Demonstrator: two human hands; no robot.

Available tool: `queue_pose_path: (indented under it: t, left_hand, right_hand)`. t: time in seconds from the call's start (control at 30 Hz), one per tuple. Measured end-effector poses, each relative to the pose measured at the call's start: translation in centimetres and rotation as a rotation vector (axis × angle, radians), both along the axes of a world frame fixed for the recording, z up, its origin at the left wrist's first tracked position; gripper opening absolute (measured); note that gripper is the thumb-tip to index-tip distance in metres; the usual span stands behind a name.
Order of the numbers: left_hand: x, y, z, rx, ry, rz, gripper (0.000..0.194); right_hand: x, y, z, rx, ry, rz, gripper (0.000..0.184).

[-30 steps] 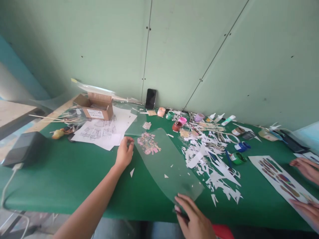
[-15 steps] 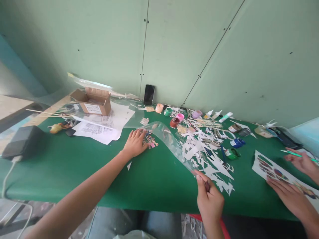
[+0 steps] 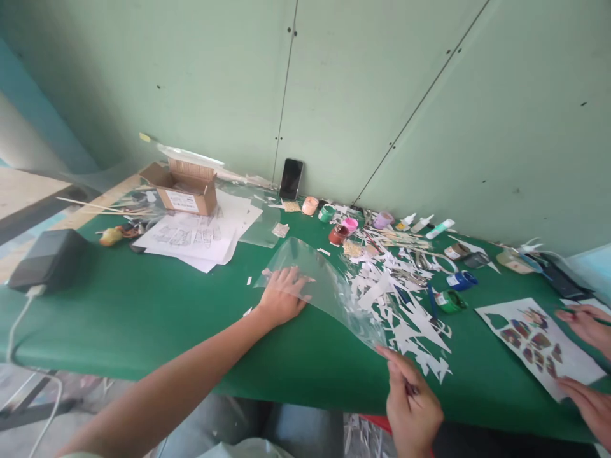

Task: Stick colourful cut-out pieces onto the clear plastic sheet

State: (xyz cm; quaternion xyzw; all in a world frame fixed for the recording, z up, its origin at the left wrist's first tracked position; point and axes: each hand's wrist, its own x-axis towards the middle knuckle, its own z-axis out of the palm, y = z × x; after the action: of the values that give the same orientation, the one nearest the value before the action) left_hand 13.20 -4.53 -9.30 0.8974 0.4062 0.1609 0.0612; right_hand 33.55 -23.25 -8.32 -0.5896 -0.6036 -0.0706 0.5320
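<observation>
My right hand (image 3: 414,397) pinches the near right corner of a clear plastic sheet (image 3: 329,280), which bows up off the table. Something small and dark shows inside its curled fingers, too hidden to name. My left hand (image 3: 285,296) lies flat on the green table with its fingers spread, and the sheet's left part reaches over the fingers. Small pale bits peep out at its fingertips; whatever lies under the palm is hidden. Right of the sheet spreads a heap of white paper scraps (image 3: 377,292).
Paint jars, including a blue jar (image 3: 461,280) and a green jar (image 3: 449,301), stand on the right. A cardboard box (image 3: 191,194) sits on printed papers (image 3: 229,238). A phone (image 3: 291,178) leans on the wall. Another person's hands (image 3: 589,327) work at a printed sheet (image 3: 515,312).
My left hand has slid right and slightly nearer, and the pile of small coloured bits beside it no longer shows. The plastic sheet now covers its fingers. The co-worker's printed sheet has turned.
</observation>
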Motion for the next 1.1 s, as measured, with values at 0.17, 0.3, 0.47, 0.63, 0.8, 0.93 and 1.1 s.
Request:
queue_pose_path:
  t: [0.17,0.3,0.47,0.63,0.8,0.93,1.1]
  left_hand:
    - [0.3,0.4,-0.9,-0.054,0.088,0.229,0.070]
    - [0.4,0.3,-0.1,-0.113,0.118,0.167,0.062]
    - [-3.3,-1.8,1.2,-0.064,-0.080,0.183,0.063]
    - [-9.8,-4.0,0.4,-0.112,-0.434,0.473,0.065]
    - [-12.7,-5.9,1.2,0.122,-0.479,0.555,0.059]
    - [-12.3,-7.7,3.3,0.261,-0.418,0.361,0.036]
    - [-9.5,-8.0,3.9,0.109,-0.298,0.133,0.026]
  right_hand:
    - [0.3,-0.7,-0.8,0.026,0.076,-0.043,0.019]
    - [0.9,-0.9,-1.3,0.018,0.079,0.046,0.021]
    - [1.5,-1.2,-1.3,-0.051,0.000,0.043,0.025]
    - [1.2,-1.1,-1.8,-0.163,0.022,0.245,0.033]
    - [-0.2,-0.5,-2.9,-0.340,0.012,0.460,0.036]
    - [-0.7,-1.0,-2.9,-0.502,-0.045,0.521,0.039]
    - [0.1,-2.9,-2.1,-0.566,-0.052,0.446,0.039]
